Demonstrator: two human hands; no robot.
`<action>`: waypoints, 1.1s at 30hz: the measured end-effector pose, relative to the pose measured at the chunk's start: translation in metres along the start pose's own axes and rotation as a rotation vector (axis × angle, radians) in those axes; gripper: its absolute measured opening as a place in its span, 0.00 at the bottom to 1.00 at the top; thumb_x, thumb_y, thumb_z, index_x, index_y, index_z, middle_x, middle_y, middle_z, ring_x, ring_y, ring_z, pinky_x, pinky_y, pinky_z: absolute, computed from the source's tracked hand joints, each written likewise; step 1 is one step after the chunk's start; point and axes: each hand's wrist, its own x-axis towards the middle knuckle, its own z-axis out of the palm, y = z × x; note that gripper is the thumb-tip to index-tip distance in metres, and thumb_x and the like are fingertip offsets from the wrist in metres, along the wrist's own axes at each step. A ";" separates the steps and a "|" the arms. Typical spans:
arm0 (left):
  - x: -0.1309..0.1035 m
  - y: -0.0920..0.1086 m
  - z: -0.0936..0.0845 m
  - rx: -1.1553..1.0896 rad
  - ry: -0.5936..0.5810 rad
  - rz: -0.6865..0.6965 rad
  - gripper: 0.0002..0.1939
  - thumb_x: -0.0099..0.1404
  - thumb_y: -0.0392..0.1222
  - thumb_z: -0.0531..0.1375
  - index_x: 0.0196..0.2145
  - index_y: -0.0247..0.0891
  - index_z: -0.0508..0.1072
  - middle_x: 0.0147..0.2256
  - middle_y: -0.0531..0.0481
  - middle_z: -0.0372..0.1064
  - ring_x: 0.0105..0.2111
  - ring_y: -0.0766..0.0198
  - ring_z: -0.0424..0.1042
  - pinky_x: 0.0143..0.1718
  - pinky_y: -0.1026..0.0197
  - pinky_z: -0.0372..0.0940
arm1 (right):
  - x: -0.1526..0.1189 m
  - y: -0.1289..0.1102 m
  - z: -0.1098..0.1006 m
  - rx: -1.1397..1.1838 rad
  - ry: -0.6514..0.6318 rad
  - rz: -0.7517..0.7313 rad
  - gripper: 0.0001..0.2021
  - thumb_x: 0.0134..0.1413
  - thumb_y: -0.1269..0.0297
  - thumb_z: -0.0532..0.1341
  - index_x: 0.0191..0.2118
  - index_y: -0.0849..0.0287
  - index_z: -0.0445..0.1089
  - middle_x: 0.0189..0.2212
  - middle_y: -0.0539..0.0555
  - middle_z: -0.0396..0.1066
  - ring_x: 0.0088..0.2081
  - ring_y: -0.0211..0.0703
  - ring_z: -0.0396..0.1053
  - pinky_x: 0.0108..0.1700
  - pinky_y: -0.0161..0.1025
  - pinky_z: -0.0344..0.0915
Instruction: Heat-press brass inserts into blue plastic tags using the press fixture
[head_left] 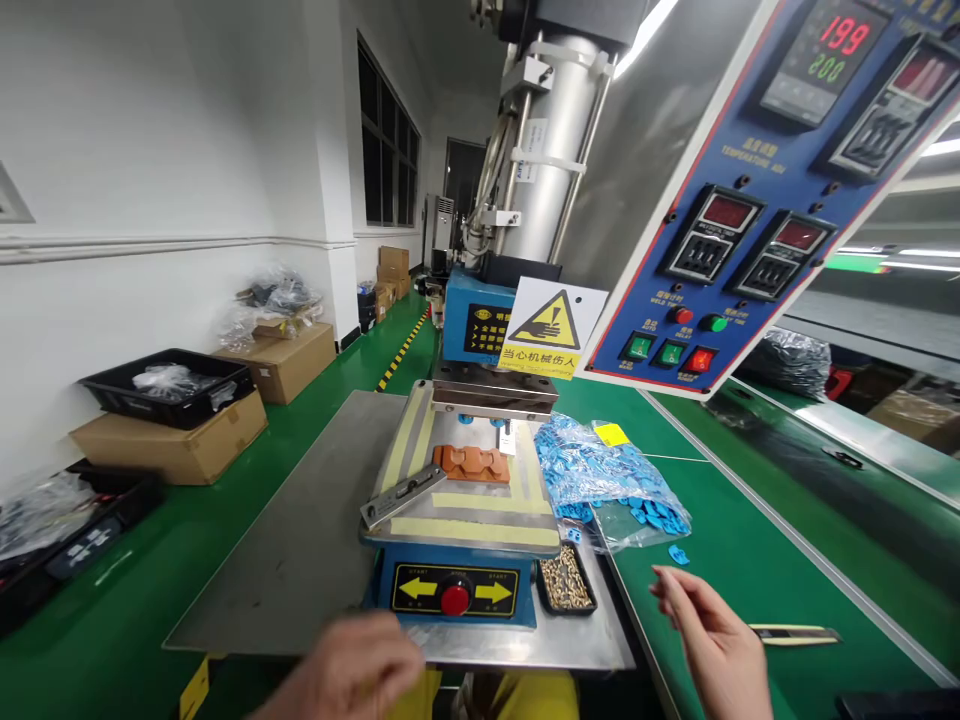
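My left hand (352, 668) is at the bottom edge, in front of the press base. It is smeared by motion, and its curled fingers cannot be read clearly. My right hand (716, 645) hovers over the green table, thumb and forefinger drawn together; anything between them is too small to make out. Just beyond its fingertips lies a loose blue plastic piece (679, 554). An orange-brown fixture block (472, 464) sits on the press's taped plate (480, 535), beside a metal bar (403, 496). Above them is the metal press head (491, 398).
A black tray of small brass parts (566, 580) stands right of the base, which has a red button (455, 598). Behind it lies a clear bag of blue pieces (607, 470). Tweezers (799, 635) lie at right. A control panel (720, 230) overhangs the right side.
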 end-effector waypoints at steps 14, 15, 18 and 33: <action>0.164 -0.001 -0.098 -0.677 0.504 -0.316 0.16 0.61 0.51 0.58 0.34 0.32 0.71 0.26 0.48 0.69 0.25 0.68 0.68 0.26 0.67 0.61 | 0.071 -0.128 0.174 0.562 -0.545 0.196 0.16 0.41 0.50 0.65 0.27 0.60 0.72 0.21 0.50 0.70 0.21 0.33 0.62 0.23 0.31 0.54; 0.169 0.001 -0.098 -0.704 0.512 -0.318 0.15 0.61 0.50 0.58 0.32 0.32 0.71 0.26 0.48 0.69 0.24 0.69 0.68 0.25 0.68 0.61 | 0.073 -0.131 0.179 0.593 -0.549 0.217 0.15 0.41 0.51 0.65 0.27 0.60 0.72 0.21 0.50 0.70 0.20 0.32 0.62 0.23 0.31 0.54; 0.178 0.005 -0.098 -0.772 0.507 -0.320 0.12 0.61 0.46 0.58 0.29 0.32 0.70 0.25 0.48 0.69 0.22 0.70 0.66 0.21 0.69 0.58 | 0.075 -0.135 0.189 0.676 -0.559 0.266 0.12 0.40 0.57 0.65 0.24 0.61 0.72 0.20 0.50 0.70 0.20 0.32 0.62 0.22 0.30 0.53; 0.191 0.014 -0.101 -0.910 0.565 -0.344 0.09 0.56 0.30 0.57 0.20 0.33 0.63 0.15 0.56 0.61 0.14 0.78 0.57 0.14 0.75 0.48 | 0.080 -0.144 0.198 0.745 -0.581 0.443 0.04 0.39 0.69 0.60 0.19 0.62 0.66 0.14 0.47 0.63 0.15 0.27 0.53 0.14 0.26 0.47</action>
